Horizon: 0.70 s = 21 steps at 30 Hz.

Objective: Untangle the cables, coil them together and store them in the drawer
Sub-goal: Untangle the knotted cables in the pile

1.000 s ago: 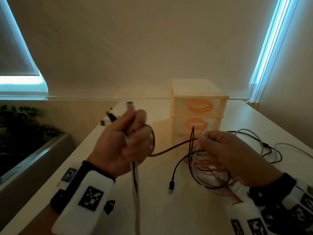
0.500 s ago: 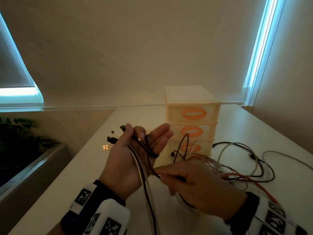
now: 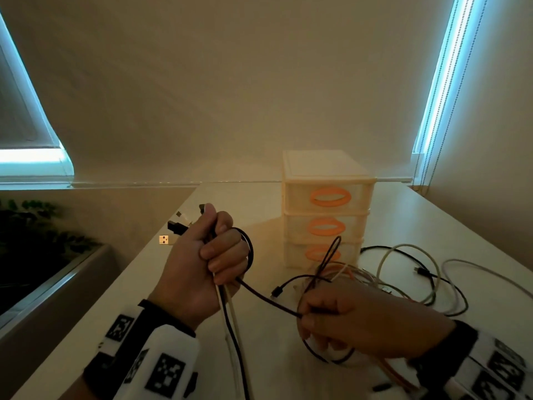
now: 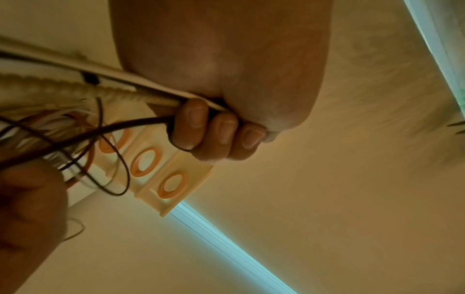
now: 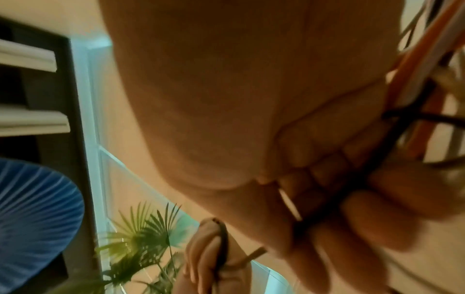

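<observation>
Cables: a loose tangle [image 3: 403,272] of black, white and orange leads lies on the worktop [image 3: 161,284], in front of and to the right of the drawer unit.
Bundle: several cable ends [image 3: 178,226], black and white, stick up out of the left fist, plugs fanned above the thumb; the USB plug [image 3: 164,239] shows pale at the far left.
Left hand [image 3: 202,264]: raised above the worktop, fingers curled tight round the bundle; in the left wrist view the fingertips [image 4: 191,127] press the leads against the palm.
Black cable [image 3: 259,293]: loops out past the left knuckles, then runs down and right to the right hand.
Right hand [image 3: 360,321]: low over the near edge of the tangle, thumb and fingers pinching the black cable; more strands pass under the palm, orange ones among them in the right wrist view [image 5: 412,65].
Hanging leads: one white and one black strand [image 3: 230,327] drop from the left fist toward the bottom edge of the head view.
Drawer unit [image 3: 326,209]: three cream drawers with orange oval handles, all shut, standing on the worktop behind the tangle.
Surroundings: plant [image 3: 34,226] at left, beyond the worktop edge.
</observation>
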{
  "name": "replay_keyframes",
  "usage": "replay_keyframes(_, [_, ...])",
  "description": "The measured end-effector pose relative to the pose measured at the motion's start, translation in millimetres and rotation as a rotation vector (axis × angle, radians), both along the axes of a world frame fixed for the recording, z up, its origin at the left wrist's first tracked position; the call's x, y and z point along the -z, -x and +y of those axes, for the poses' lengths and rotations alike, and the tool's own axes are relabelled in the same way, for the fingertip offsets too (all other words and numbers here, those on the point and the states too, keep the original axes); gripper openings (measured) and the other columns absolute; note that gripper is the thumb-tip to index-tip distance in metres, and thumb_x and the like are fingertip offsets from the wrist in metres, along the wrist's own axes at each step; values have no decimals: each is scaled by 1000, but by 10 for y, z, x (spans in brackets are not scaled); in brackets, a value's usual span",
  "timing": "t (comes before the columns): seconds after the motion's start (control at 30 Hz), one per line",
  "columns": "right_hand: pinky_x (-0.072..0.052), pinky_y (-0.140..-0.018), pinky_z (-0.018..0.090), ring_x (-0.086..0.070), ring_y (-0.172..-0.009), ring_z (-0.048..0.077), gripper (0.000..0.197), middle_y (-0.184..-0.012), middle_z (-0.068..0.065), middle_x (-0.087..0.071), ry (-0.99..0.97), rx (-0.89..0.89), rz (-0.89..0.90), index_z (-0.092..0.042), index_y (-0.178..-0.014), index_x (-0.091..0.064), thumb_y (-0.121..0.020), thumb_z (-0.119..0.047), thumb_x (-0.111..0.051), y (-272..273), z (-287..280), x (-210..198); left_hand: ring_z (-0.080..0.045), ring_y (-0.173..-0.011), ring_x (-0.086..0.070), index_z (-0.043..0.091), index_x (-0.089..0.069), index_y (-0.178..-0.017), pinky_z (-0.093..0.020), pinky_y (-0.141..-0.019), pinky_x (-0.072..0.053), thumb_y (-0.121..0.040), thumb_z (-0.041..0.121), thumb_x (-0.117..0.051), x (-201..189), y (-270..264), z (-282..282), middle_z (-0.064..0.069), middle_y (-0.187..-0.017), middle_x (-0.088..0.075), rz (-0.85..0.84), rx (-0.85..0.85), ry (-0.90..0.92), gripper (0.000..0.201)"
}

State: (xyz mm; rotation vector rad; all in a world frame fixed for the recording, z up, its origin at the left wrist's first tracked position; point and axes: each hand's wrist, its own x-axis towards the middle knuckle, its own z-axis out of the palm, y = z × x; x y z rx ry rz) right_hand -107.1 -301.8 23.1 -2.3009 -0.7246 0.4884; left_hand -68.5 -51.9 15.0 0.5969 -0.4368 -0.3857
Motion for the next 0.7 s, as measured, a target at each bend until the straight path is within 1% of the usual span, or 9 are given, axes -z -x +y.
replay_keyframes(0.07, [-54, -71, 26, -60, -68, 1, 24, -77, -8, -66, -2, 109, -90, -31, -82, -65, -102, -30, -52, -21, -29, 15, -8, -45, -23, 17, -47, -80, -23, -41, -22, -111, 47, -28, -3, -5, 24, 9, -51, -33, -5, -3, 5, 47])
replay_keyframes(0.17, [-45, -69, 17, -53, -77, 2, 24, -82, -11, -58, 3, 280, -386, -32, -83, -56, -104, -30, -46, -21, 30, 57, -8, -45, -24, 16, -47, -81, -24, -42, -21, -111, 46, -30, 3, -7, 20, 8, -52, -33, -5, 45, 6, 45])
replay_keyframes(0.23, [-45, -67, 15, -54, -73, -2, 23, -76, -11, -60, -12, 251, -325, -32, -82, -59, -103, -33, -49, 5, 69, 67, -8, -45, -24, 16, -47, -82, -24, -42, -20, -110, 46, -32, -12, 1, 24, 7, -51, -35, 3, 57, -6, 44])
replay_keyframes(0.33, [-49, -67, 22, -57, -63, 1, 24, -69, -13, -64, 11, 114, -96, -31, -80, -64, -101, -32, -54, -2, 72, 80, -9, -45, -25, 15, -47, -83, -24, -43, -21, -111, 46, -29, -40, 23, 54, 7, -51, -39, -7, 86, -10, 45])
replay_keyframes(0.4, [-50, -66, 22, -59, -60, -1, 28, -64, -16, -64, -1, 191, -152, -30, -75, -63, -101, -30, -53, -69, 23, 79, -9, -45, -25, 16, -44, -83, -24, -43, -20, -111, 46, -26, -79, 48, 58, 7, -51, -36, -22, 150, -16, 45])
replay_keyframes(0.5, [-47, -54, 17, -57, -54, 1, 30, -60, -11, -62, -111, 413, -268, -29, -72, -61, -101, -34, -54, -124, -17, 33, -10, -41, -21, 14, -39, -81, -24, -39, -16, -111, 46, -24, -125, 137, -8, 5, -49, -28, -62, 295, -99, 46])
replay_keyframes(0.57, [-45, -47, 17, -56, -49, 5, 29, -58, -6, -63, -253, 518, -309, -26, -74, -63, -100, -34, -55, -105, 16, 20, -14, -39, -26, 11, -40, -80, -26, -40, -21, -110, 44, -30, -92, 221, -124, 0, -48, -37, -102, 329, -252, 45])
replay_keyframes(0.63, [-52, -53, 26, -62, -52, 11, 24, -61, -1, -67, -371, 556, -353, -25, -77, -66, -98, -34, -59, -71, 84, 27, -23, -49, -48, 11, -41, -78, -31, -49, -36, -108, 46, -34, -6, 283, -263, -15, -61, -58, -155, 304, -487, 47])
replay_keyframes(0.7, [-54, -60, 36, -64, -58, 14, 18, -65, 2, -68, -494, 531, -414, -25, -80, -69, -96, -31, -63, -30, 133, 31, -36, -81, -62, 12, -43, -75, -40, -72, -50, -105, 49, -36, 55, 309, -380, -30, -95, -62, -121, 269, -559, 49])
